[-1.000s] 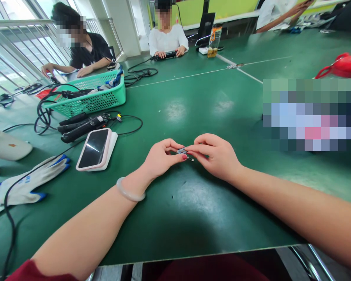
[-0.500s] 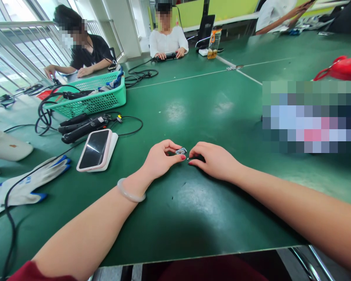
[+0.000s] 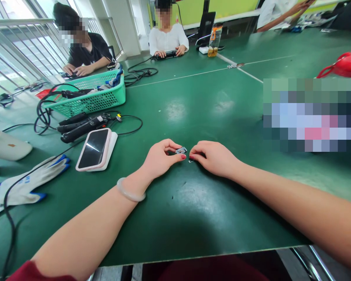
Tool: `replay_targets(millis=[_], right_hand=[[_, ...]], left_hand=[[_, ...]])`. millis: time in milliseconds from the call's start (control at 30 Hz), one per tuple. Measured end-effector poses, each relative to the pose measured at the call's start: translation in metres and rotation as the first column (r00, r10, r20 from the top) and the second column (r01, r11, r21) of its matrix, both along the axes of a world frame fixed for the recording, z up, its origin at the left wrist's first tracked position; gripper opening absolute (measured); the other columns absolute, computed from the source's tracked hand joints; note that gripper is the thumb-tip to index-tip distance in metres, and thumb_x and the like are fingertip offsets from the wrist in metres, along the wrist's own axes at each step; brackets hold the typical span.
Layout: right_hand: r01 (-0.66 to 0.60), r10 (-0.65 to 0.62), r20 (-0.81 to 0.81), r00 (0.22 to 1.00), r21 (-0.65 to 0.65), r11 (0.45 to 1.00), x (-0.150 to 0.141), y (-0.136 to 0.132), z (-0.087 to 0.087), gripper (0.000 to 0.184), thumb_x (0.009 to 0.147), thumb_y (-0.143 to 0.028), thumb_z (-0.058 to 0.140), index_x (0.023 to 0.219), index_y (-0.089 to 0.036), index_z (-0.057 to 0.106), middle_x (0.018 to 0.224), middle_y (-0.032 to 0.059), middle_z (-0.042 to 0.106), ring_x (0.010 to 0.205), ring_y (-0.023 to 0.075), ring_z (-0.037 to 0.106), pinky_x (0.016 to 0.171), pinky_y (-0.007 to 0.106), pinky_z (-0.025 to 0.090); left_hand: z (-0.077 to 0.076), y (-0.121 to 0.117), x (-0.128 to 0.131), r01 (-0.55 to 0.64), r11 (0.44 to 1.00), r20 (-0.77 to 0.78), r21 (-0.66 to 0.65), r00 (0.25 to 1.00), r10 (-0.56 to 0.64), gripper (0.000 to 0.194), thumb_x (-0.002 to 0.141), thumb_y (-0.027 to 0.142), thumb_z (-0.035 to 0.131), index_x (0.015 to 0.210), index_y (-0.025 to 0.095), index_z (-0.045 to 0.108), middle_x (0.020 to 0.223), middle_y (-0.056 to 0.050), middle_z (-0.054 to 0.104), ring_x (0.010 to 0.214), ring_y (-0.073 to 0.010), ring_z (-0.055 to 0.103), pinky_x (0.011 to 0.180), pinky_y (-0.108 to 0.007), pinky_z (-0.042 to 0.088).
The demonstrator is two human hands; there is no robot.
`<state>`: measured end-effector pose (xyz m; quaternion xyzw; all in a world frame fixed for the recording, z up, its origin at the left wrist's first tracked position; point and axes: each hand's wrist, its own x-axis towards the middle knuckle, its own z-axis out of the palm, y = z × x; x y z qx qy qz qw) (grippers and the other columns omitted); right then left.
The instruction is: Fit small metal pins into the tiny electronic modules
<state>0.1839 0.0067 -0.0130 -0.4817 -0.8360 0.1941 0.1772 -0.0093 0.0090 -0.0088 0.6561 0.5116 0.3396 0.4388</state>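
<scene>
Between thumb and fingers, my left hand (image 3: 161, 157) holds a small circuit board (image 3: 181, 150) with silvery and bluish parts on its face. My right hand (image 3: 213, 157) is a short gap to the right, thumb and fingertips pinched together. At its fingertips shows a tiny piece with a pale edge (image 3: 190, 160), too small to name and mostly hidden by the fingers. Both hands rest low over the green table (image 3: 163, 218), and the two held things are apart. A pale bangle (image 3: 131, 191) circles my left wrist.
On the left lie a phone (image 3: 94, 149), black handled tools with cables (image 3: 86, 127), a green basket (image 3: 95, 99) and a work glove (image 3: 32, 181). A bottle (image 3: 214, 42) stands further back. People sit across the table. A red object (image 3: 346, 64) is at right.
The thumb and fingers of my right hand have closed more tightly on the tiny piece. My left hand stays put with the circuit board. The person at left has moved their hands together.
</scene>
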Motion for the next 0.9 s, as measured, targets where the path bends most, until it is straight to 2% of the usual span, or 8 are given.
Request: replay_targets(millis=[100,200,267,367,567,700,767,900], right_hand=[[-0.098,0.098,0.016,0.995,-0.006,0.995,0.002,-0.004,0.003,0.016,0.086,-0.03,0.054,0.079,-0.021,0.065,0.077,0.0011,0.063,0.074,0.0149,0.056,0.067,0.027,0.041],[-0.162,0.161,0.039,0.986,0.003,0.987,0.007,-0.004,0.004,0.01,0.084,-0.023,0.055,0.077,-0.021,0.063,0.077,0.0002,0.062,0.073,0.0145,0.055,0.067,0.027,0.042],[-0.132,0.131,0.049,0.99,0.028,0.991,0.012,-0.002,0.004,0.011,0.083,-0.017,0.053,0.08,-0.021,0.062,0.08,0.0003,0.063,0.075,0.0146,0.056,0.069,0.028,0.043],[-0.037,0.031,0.078,0.996,0.07,0.997,0.017,0.003,0.002,0.009,0.083,-0.019,0.055,0.084,-0.021,0.063,0.084,0.0017,0.065,0.078,0.0167,0.058,0.071,0.03,0.044],[0.014,-0.029,0.159,0.987,0.097,0.995,0.018,0.005,0.004,0.015,0.085,-0.02,0.053,0.076,-0.02,0.065,0.084,0.0027,0.066,0.081,0.0186,0.059,0.072,0.032,0.045],[0.055,-0.06,0.021,0.998,0.176,0.983,0.011,-0.001,0.009,0.014,0.085,-0.019,0.054,0.078,-0.02,0.066,0.084,0.0022,0.066,0.082,0.0177,0.06,0.074,0.031,0.045],[0.017,-0.008,-0.038,0.999,0.225,0.974,0.006,-0.006,0.01,0.014,0.085,-0.018,0.053,0.08,-0.021,0.066,0.085,0.0024,0.066,0.082,0.0174,0.06,0.074,0.03,0.046],[-0.05,0.067,-0.06,0.996,0.25,0.967,-0.003,-0.011,0.01,0.015,0.087,-0.019,0.052,0.082,-0.02,0.067,0.084,0.0028,0.067,0.082,0.0169,0.06,0.075,0.03,0.046]], left_hand=[[0.0,0.0,0.0,0.002,1.0,-0.018,0.011,1.0,-0.002,0.027,0.062,0.029,0.076,0.081,0.016,0.062,0.088,-0.005,0.072,0.079,-0.0159,0.064,0.078,-0.032,0.048],[-0.001,0.0,-0.001,0.016,1.0,-0.042,0.012,0.999,-0.016,0.028,0.062,0.031,0.076,0.081,0.016,0.063,0.088,-0.005,0.072,0.08,-0.0165,0.064,0.079,-0.033,0.048],[-0.002,-0.001,-0.001,0.028,0.999,-0.064,0.018,0.998,-0.027,0.029,0.062,0.033,0.076,0.082,0.016,0.064,0.088,-0.005,0.071,0.081,-0.0171,0.064,0.079,-0.033,0.048],[-0.001,-0.002,-0.001,0.033,0.999,-0.109,0.036,0.994,-0.029,0.03,0.061,0.035,0.077,0.083,0.017,0.065,0.087,-0.005,0.071,0.081,-0.0177,0.064,0.079,-0.033,0.048],[0.002,-0.005,0.0,0.053,0.998,-0.166,0.047,0.985,-0.045,0.026,0.061,0.033,0.077,0.081,0.019,0.066,0.085,-0.003,0.071,0.081,-0.0177,0.064,0.078,-0.032,0.047],[0.001,-0.006,0.002,0.074,0.995,-0.186,0.061,0.981,-0.061,0.026,0.061,0.034,0.077,0.079,0.02,0.065,0.084,-0.001,0.071,0.078,-0.0168,0.063,0.076,-0.031,0.047],[0.002,-0.007,0.003,0.085,0.994,-0.198,0.07,0.978,-0.069,0.027,0.06,0.035,0.078,0.078,0.019,0.064,0.082,-0.001,0.07,0.078,-0.0163,0.062,0.075,-0.03,0.046],[0.003,-0.008,0.004,0.115,0.988,-0.249,0.1,0.965,-0.087,0.027,0.061,0.037,0.077,0.078,0.02,0.064,0.08,0.0,0.068,0.08,-0.0172,0.061,0.075,-0.031,0.045]])
